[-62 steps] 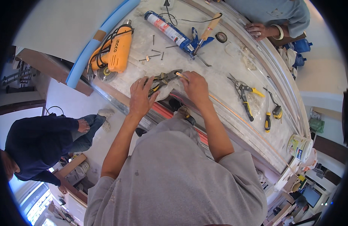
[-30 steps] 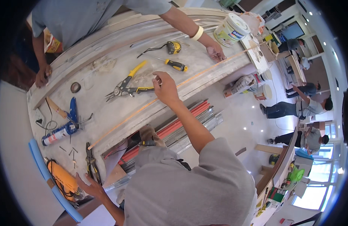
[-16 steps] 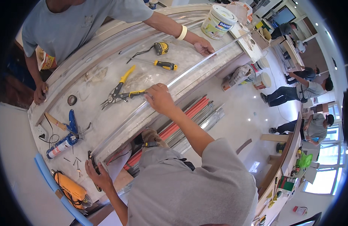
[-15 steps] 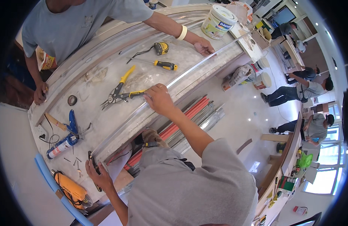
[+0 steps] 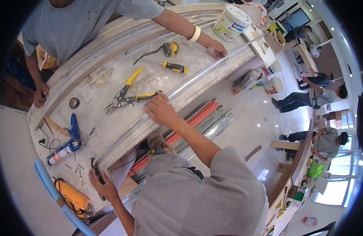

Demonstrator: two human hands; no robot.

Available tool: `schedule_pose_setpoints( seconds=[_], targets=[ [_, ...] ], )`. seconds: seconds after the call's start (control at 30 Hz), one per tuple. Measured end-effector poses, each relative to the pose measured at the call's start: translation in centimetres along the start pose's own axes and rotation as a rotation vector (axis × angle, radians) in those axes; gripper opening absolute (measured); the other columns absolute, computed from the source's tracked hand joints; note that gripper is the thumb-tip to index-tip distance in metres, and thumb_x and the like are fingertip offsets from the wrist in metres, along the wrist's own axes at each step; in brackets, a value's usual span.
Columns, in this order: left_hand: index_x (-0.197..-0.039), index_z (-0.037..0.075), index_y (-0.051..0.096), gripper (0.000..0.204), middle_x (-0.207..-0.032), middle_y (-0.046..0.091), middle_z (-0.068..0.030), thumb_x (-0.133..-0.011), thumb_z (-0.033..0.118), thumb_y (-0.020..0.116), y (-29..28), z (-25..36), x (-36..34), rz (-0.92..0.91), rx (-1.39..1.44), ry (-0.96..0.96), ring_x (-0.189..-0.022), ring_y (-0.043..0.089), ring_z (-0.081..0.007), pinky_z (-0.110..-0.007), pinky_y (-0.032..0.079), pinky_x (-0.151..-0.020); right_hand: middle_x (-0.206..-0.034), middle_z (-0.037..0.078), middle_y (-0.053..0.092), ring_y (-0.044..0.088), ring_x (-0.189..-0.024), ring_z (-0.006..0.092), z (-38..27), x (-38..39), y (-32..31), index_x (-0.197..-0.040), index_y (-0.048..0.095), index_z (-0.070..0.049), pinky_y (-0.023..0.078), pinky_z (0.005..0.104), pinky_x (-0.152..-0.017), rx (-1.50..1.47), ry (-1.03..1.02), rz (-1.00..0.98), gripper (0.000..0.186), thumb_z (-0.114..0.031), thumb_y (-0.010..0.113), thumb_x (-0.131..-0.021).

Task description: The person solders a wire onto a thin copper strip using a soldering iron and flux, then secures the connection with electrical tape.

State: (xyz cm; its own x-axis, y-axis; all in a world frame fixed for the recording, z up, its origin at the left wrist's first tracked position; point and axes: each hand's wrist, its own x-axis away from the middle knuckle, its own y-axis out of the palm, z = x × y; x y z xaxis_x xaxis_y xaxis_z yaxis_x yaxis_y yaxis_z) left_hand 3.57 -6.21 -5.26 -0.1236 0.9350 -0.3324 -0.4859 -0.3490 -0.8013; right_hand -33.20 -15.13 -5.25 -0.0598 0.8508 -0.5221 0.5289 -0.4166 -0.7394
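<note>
A long, thin metal strip point(image 5: 189, 82) lies along the near edge of the worktable. My right hand point(image 5: 162, 111) rests on its middle, fingers bent around or against it; what they grip is partly hidden. At the strip's left end, my left hand point(image 5: 105, 186) is closed on a dark pliers-like hand tool point(image 5: 96, 170), its tip against the strip. Just beyond my right hand lie yellow-and-black snips point(image 5: 124, 94) with spread handles. Across the table, a co-worker's hand point(image 5: 217, 50) touches the strip's far part, and the other hand point(image 5: 40, 93) rests at the left edge.
A screwdriver point(image 5: 174, 67), tape measure point(image 5: 170, 49), tape roll point(image 5: 74, 103), blue caulking gun point(image 5: 73, 133) and several screws lie on the table. An orange heat gun point(image 5: 73, 196) sits lower left. A white bucket point(image 5: 231, 23) stands far right. Red pipes point(image 5: 201, 118) lie below the table edge.
My right hand has shifted slightly left along the strip, its fingers lifting a little. The co-worker's hand on the strip has edged right. My left hand stays with the tool at the strip's end.
</note>
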Motion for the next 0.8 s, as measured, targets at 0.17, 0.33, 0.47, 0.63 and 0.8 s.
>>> schedule_pose_setpoints(
  seconds=[0.17,0.33,0.47,0.63,0.8],
  targets=[
    [-0.124,-0.004,0.053,0.038,-0.13,0.052,-0.0216,-0.09,0.011,0.059,-0.1,0.3,0.0,0.028,0.0,-0.012,-0.122,0.048,-0.0357,-0.042,0.035,-0.104,-0.086,0.003,0.06,0.056,-0.092,0.0228,-0.6,0.6,0.5,-0.089,0.064,-0.011,0.034,0.0459,-0.103,0.007,-0.015,-0.022,0.012,-0.021,0.066,-0.083],
    [-0.124,-0.006,0.052,0.038,-0.129,0.052,-0.0223,-0.09,0.011,0.058,0.2,0.6,-0.3,0.044,0.022,-0.01,-0.12,0.049,-0.036,-0.042,0.036,-0.104,-0.086,0.003,0.059,0.056,-0.092,0.0222,-0.7,0.6,0.7,-0.091,0.064,-0.011,0.033,0.046,-0.104,0.018,-0.014,-0.058,0.013,-0.022,0.066,-0.083],
    [-0.125,-0.006,0.052,0.039,-0.129,0.052,-0.0224,-0.09,0.01,0.058,-0.1,-0.1,-0.1,0.07,0.011,-0.018,-0.12,0.049,-0.0362,-0.042,0.036,-0.104,-0.086,0.004,0.059,0.057,-0.093,0.0216,-1.8,0.1,1.6,-0.092,0.064,-0.011,0.032,0.047,-0.106,-0.001,-0.064,-0.085,0.014,-0.021,0.066,-0.083],
    [-0.128,-0.002,0.052,0.043,-0.133,0.051,-0.0222,-0.087,0.009,0.06,-0.2,-0.8,0.5,0.044,0.032,-0.108,-0.126,0.045,-0.0371,-0.042,0.032,-0.108,-0.09,0.005,0.062,0.058,-0.093,0.0236,-5.8,-1.2,2.3,-0.098,0.064,-0.008,0.033,0.0492,-0.104,-0.162,-0.121,-0.146,0.017,-0.014,0.066,-0.082],
    [-0.123,-0.002,0.055,0.04,-0.13,0.052,-0.0211,-0.085,0.008,0.062,-0.9,0.9,-0.2,0.115,0.099,-0.122,-0.121,0.049,-0.0362,-0.04,0.037,-0.104,-0.085,0.007,0.063,0.059,-0.084,0.0261,-9.8,-2.3,3.5,-0.096,0.064,-0.007,0.043,0.0444,-0.092,-0.354,-0.222,-0.15,0.019,-0.005,0.069,-0.078]
  ],
)
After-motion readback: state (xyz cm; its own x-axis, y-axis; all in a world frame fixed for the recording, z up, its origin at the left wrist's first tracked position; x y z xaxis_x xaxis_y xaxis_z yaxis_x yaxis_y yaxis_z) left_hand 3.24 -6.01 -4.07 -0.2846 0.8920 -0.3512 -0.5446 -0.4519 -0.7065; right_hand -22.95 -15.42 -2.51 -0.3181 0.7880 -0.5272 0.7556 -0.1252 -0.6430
